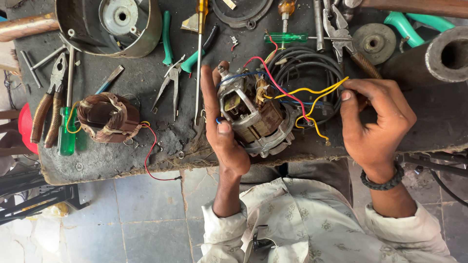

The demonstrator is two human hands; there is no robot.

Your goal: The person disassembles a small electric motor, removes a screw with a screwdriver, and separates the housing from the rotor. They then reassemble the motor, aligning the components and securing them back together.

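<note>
A small electric motor (253, 114) is gripped at the table's (107, 160) front edge by the left hand (222, 124), fingers wrapped round its metal frame. It looks heavy and hard, best held by that frame. At 3 o'clock, thin bendy yellow wires (312, 92) are pinched by the right hand (375, 122)

Metal housing (109, 24) cut off by the top edge; motor (253, 114) partly hidden behind left hand (222, 131)
</note>
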